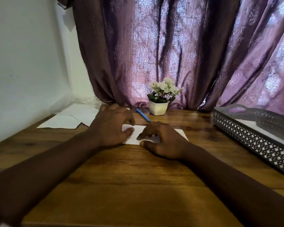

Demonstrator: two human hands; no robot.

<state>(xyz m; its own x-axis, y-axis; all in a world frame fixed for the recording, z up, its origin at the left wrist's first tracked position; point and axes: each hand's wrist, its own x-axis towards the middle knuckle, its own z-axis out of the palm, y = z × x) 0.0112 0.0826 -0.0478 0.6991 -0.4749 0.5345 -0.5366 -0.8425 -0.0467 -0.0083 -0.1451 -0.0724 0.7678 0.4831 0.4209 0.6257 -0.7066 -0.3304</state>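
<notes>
Purple curtain [170, 46] hangs across the back, w/ wood table [138, 177] in front of it. Grey lattice tray [252, 138] sits at the right edge, loose white sheets [69, 118] at far left. Small white paper [138, 129] lies flat mid-table under both hands. Left hand [111, 126] pinches its left end btwn thumb & curled fingers. Right hand [162, 141] grips nothing: fingertips press on the paper, thumb at its near edge. Flower pot [158, 108] & blue pen [143, 115] lie just beyond

Head-worn view, forward and down, close over table [138, 185].
</notes>
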